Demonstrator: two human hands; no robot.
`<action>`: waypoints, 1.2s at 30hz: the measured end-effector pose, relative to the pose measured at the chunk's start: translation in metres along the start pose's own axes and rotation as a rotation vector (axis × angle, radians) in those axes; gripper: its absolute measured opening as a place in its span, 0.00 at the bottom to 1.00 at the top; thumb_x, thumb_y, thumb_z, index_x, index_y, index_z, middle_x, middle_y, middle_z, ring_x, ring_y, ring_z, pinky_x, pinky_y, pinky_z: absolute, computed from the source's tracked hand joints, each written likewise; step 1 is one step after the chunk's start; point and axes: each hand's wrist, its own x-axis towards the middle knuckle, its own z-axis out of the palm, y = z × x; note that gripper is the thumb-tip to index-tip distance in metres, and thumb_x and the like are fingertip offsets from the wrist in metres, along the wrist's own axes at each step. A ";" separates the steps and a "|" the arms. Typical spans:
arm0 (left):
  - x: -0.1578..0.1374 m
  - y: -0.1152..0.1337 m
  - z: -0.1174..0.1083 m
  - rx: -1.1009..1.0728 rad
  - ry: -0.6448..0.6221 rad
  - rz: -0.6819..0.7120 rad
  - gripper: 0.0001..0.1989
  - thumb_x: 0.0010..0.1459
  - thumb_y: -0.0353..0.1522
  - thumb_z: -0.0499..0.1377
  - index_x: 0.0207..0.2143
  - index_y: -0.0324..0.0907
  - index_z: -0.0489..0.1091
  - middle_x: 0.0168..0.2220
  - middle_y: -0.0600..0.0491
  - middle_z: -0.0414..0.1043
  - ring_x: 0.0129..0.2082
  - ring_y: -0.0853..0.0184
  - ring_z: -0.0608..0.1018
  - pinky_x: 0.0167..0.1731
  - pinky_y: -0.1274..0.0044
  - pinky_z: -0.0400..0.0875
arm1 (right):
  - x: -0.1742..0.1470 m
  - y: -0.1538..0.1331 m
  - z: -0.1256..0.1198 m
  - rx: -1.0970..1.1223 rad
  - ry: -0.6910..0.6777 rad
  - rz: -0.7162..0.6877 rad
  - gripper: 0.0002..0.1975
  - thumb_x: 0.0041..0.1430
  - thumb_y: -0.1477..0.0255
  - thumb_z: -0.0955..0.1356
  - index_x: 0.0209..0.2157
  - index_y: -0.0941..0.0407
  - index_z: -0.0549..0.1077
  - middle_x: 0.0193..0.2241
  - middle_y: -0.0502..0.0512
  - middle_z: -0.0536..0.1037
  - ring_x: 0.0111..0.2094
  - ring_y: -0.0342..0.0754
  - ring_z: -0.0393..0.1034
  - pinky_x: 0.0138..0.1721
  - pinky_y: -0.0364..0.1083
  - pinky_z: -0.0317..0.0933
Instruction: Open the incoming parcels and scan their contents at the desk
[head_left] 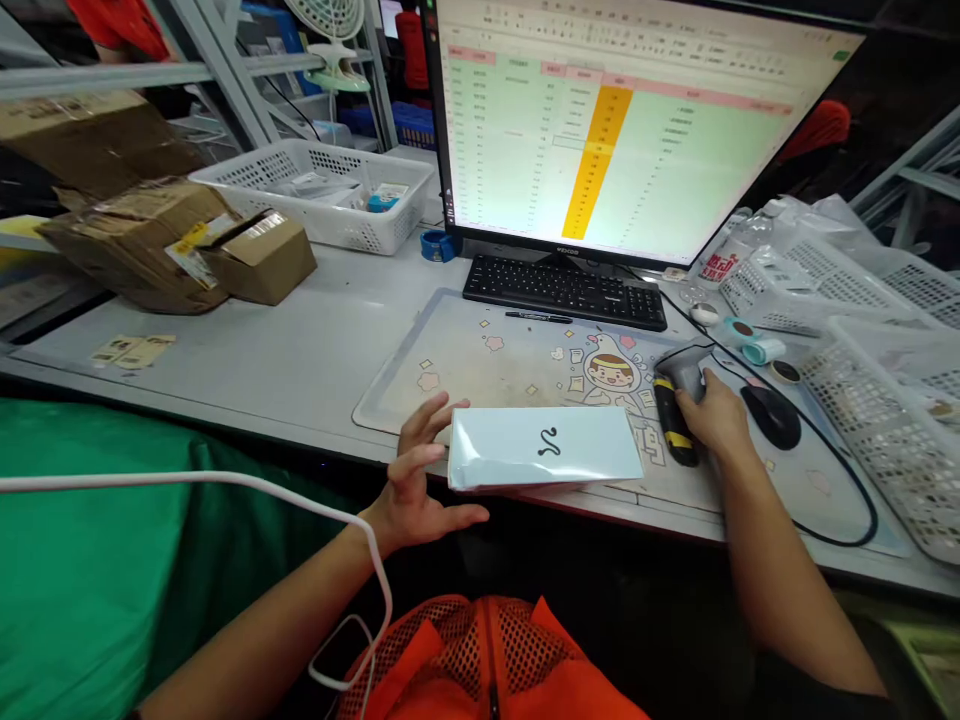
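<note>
A pale blue-white box [495, 440] with a black squiggle mark rests at the desk's front edge, partly over the mat. Beside its left end is my left hand [416, 490], open, with fingers spread and thumb stretched out below. Fingertips come close to the box's edge; I cannot tell whether they touch it. My right hand [716, 415] is closed on a barcode scanner [673, 415] with a grey head and a black-and-yellow body, lying over the mat. A black computer mouse [772, 417] is just right of that hand.
Behind the mat [457, 345] are a keyboard [562, 290], a pen [538, 317] and a monitor [615, 130]. Cardboard boxes [262, 255] and a white basket [360, 225] stand at left. White baskets [885, 420] line the right. A white cable [247, 482] crosses my left forearm.
</note>
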 end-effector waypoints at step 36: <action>0.007 -0.011 -0.037 -0.311 0.468 -0.523 0.49 0.47 0.47 0.79 0.69 0.57 0.64 0.66 0.48 0.66 0.64 0.54 0.73 0.53 0.74 0.78 | -0.005 0.005 0.009 -0.016 0.016 -0.057 0.35 0.70 0.60 0.63 0.69 0.69 0.61 0.57 0.76 0.75 0.56 0.69 0.72 0.54 0.59 0.68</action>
